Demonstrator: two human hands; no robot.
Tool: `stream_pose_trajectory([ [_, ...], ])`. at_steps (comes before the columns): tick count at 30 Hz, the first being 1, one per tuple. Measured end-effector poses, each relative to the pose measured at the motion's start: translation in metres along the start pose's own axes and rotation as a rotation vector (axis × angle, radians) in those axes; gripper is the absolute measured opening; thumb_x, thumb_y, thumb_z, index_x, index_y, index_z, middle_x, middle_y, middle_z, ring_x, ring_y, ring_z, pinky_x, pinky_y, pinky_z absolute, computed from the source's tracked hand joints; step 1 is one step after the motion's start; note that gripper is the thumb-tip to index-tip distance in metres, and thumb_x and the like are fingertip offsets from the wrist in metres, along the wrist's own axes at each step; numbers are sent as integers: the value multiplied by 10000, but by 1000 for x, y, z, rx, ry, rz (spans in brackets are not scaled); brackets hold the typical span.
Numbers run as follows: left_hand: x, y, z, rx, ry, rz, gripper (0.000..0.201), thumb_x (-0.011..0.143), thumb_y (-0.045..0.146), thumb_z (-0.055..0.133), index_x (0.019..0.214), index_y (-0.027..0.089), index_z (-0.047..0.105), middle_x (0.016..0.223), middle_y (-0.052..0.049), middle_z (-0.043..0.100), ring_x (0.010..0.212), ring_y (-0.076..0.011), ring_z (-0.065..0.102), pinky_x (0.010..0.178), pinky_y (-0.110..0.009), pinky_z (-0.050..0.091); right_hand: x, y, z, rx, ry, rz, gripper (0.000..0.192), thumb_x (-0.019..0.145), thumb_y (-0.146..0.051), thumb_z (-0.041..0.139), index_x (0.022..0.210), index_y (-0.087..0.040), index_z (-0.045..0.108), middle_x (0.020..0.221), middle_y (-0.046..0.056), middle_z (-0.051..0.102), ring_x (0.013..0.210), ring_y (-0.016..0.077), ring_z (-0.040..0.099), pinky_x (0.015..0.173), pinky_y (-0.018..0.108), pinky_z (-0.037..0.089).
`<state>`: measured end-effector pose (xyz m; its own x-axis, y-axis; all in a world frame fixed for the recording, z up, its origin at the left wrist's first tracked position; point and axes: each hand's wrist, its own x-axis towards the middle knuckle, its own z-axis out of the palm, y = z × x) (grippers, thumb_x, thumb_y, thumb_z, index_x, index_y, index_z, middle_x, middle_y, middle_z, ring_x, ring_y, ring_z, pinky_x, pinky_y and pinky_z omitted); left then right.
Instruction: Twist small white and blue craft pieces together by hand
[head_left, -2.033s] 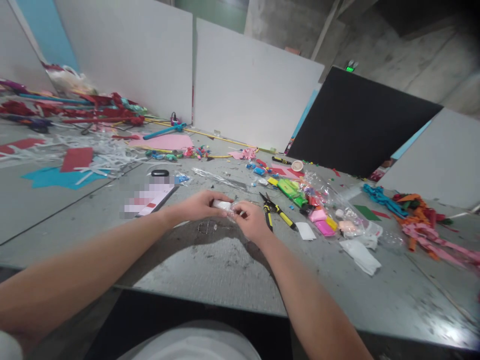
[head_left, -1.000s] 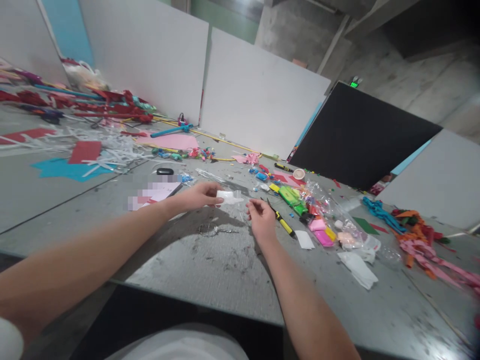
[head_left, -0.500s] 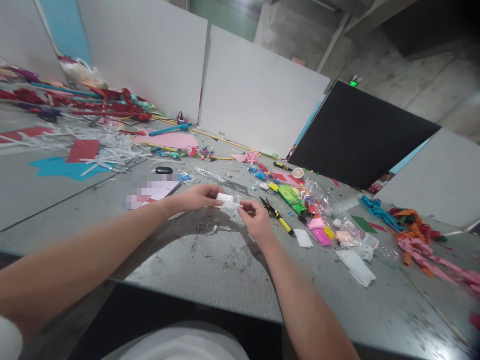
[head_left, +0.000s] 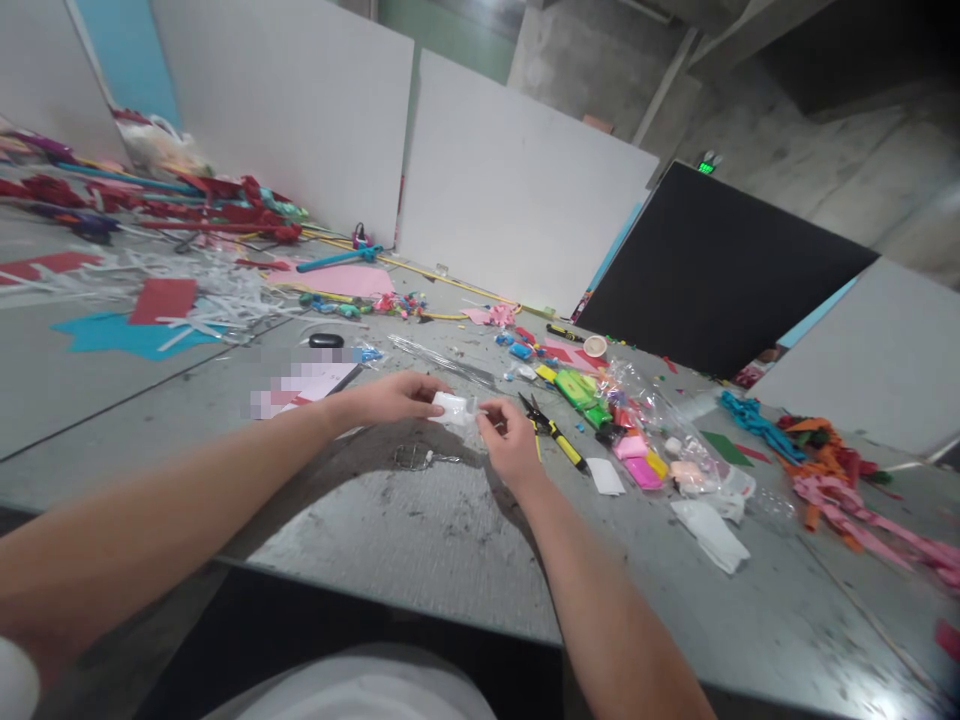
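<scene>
Between my two hands is a small white packet in clear plastic wrapping, held just above the grey table. My left hand grips its left end between thumb and fingers. My right hand pinches the clear film at the right end. Below the packet, a bent wire shape lies on the tabletop. Beside my right hand rest yellow-and-black pliers with their jaws apart. What the packet contains is hard to make out, though it looks white.
Colourful clay packs and a clear plastic bag lie to the right, near a crumpled white wrapper. Left of my hands are a black case and a paper sheet. White paper strips cover the far left. Panels stand behind.
Both hands keep their hold on the packet with only slight shifts. The clear film at its right end now shows a little differently. The view has moved slightly.
</scene>
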<state>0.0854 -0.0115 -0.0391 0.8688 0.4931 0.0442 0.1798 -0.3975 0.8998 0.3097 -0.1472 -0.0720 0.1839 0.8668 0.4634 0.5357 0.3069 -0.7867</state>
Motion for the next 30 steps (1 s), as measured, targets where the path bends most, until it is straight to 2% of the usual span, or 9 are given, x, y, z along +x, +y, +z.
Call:
stream_pose_trajectory([
  [7,0,3,3,-5,-3,-23,270,1040,383,723,1163,143,709,1019,-41,725,857,-167,702,781,-342,632,0,1,1,-11,-17,-5,265,1050,-420,730,1065,-156,718,931,11,721,776,140,688,743,309,615],
  [16,-1,3,2,-30,22,-27,303,1043,391,719,1225,150,699,1064,-52,732,879,-175,710,800,-355,638,1,7,3,7,-13,42,251,1054,-402,727,1069,-152,714,966,19,725,822,152,704,774,326,626],
  [22,-3,5,4,-83,-26,-12,307,1036,400,725,1207,147,694,1031,-45,726,849,-167,702,762,-334,627,1,6,4,65,-58,58,243,1049,-390,736,1067,-148,712,986,24,727,842,156,709,775,325,630],
  [27,-8,8,9,-78,1,26,319,1020,394,736,1221,156,667,994,-30,706,796,-152,670,710,-303,593,-3,1,8,126,-110,55,231,1043,-370,747,1105,-149,719,1019,32,741,867,162,726,786,330,642],
  [30,-11,14,10,-39,42,35,320,1020,403,729,1217,160,662,936,-13,685,766,-147,650,698,-297,571,-4,3,10,150,-118,63,241,1045,-372,748,1133,-150,721,990,23,739,810,148,716,749,312,638],
])
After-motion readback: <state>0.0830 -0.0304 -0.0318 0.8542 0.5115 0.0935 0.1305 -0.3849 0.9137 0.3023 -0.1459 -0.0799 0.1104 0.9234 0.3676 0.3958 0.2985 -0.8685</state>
